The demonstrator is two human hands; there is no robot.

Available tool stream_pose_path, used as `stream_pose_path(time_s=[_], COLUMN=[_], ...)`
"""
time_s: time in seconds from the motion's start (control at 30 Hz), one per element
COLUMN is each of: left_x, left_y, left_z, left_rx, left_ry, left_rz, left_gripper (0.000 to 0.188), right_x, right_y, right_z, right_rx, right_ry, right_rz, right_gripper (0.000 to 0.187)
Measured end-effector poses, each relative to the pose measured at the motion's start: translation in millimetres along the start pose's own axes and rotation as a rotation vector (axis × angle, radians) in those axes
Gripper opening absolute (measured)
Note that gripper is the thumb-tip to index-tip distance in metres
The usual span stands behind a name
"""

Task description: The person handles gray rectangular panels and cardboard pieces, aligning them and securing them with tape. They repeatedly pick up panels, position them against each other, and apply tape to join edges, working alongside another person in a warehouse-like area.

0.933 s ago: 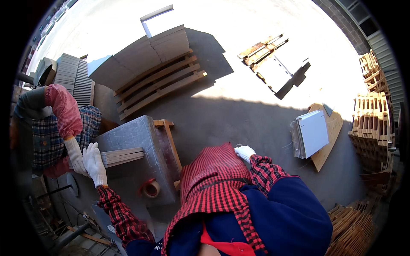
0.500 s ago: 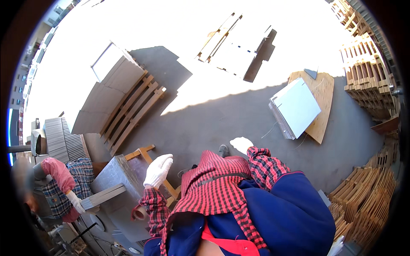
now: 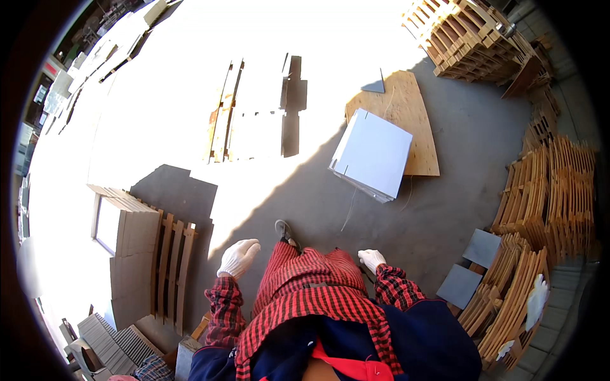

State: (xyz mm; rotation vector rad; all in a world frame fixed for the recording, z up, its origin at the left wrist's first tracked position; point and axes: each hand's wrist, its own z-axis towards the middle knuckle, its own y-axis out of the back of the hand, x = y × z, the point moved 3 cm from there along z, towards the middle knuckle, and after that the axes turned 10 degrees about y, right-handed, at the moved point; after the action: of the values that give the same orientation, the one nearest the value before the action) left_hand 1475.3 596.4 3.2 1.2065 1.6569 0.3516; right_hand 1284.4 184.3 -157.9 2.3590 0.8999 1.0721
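Observation:
My left hand (image 3: 239,258), in a white knit glove, hangs in front of my left hip with its fingers loosely stretched and nothing in it. On the other side, my right hand (image 3: 371,258) is in a white glove too, its fingers curled in and nothing visible in them. Neither hand touches anything. Ahead on the floor, a stack of white flat sheets (image 3: 375,151) lies partly over a plywood board (image 3: 416,130). Loose strings trail from the stack. A checked red-and-black apron (image 3: 298,286) covers my front, and one shoe (image 3: 282,227) shows beyond it.
Grey stacked boards (image 3: 131,254) stand by a wooden pallet (image 3: 171,273) at left. A sunlit pallet (image 3: 223,120) lies ahead. Pallets (image 3: 464,38) are piled far right. Bundled wooden slats (image 3: 527,197) and grey panels (image 3: 459,286) stand at near right.
My view has turned right and moved forward: the white stack shifts left and the boards at left come nearer. The co-worker has mostly left the view. Both hands swing, holding nothing visible.

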Motion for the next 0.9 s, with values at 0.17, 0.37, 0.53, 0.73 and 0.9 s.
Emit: stream_pose_path(time_s=[0.17, 0.37, 0.53, 0.73, 0.9], left_x=[-64, -120, -162, -198, -223], left_y=[-23, -31, -77, -141, -192], left_z=[104, 197, 275, 342, 384], left_rx=[0.259, 0.431, 0.668, 0.65, 0.711], left_ry=[-0.22, -0.252, -0.396, 0.121, 0.521], left_rz=[0.072, 0.004, 0.064, -0.033, -0.075], left_gripper=[0.036, 0.047, 0.048, 0.073, 0.082], right_x=[-14, 11, -27, -98, -147], right_y=[-30, 53, 77, 97, 140], right_z=[-6, 30, 60, 112, 184], right_rx=[0.206, -0.263, -0.615, -0.525, -0.325], right_ry=[0.17, -0.207, -0.365, -0.555, -0.588], right_rz=[-0.415, 0.375, 0.742, 0.797, 0.699], right_gripper=[0.018, 0.024, 0.051, 0.069, 0.083])
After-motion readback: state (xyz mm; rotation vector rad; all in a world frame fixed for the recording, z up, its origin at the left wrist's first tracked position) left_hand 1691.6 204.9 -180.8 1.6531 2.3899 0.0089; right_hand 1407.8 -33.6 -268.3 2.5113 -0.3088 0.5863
